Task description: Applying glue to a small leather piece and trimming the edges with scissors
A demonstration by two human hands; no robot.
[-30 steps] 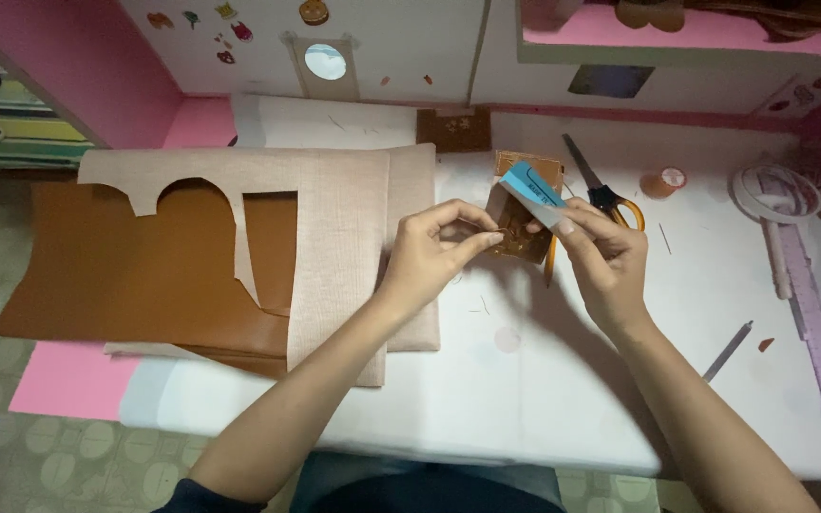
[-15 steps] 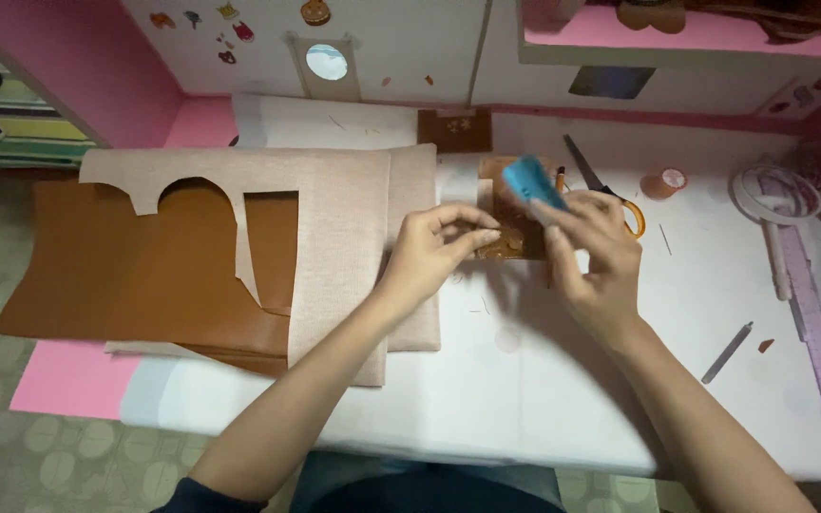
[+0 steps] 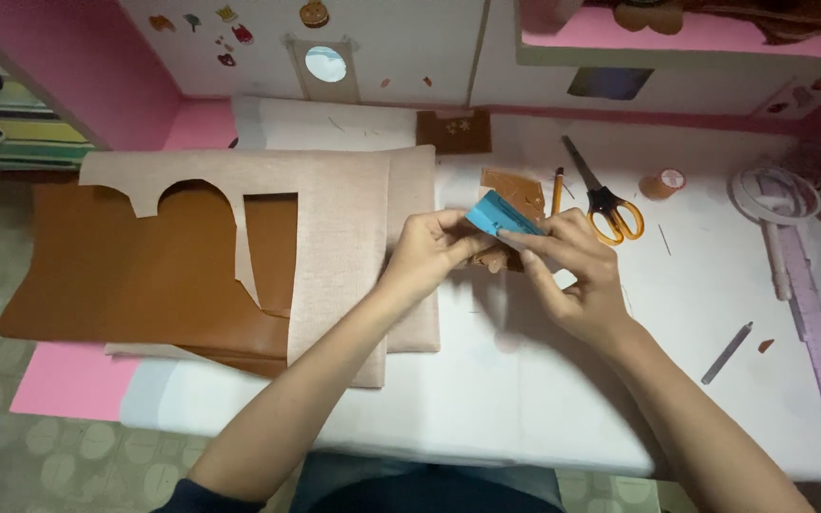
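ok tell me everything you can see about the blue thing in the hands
The blue piece is small, flat and light blue, seemingly stiff plastic or card, with straight edges and a pointed corner toward the upper left. It is tilted above the white table, over a small brown leather piece. The right hand pinches its right end, and the left hand touches its lower left edge. Its right part is hidden by fingers.

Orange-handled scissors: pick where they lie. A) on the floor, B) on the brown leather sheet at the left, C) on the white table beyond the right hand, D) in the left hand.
C: the orange-handled scissors lie on the white table just beyond the right hand, held by neither hand.
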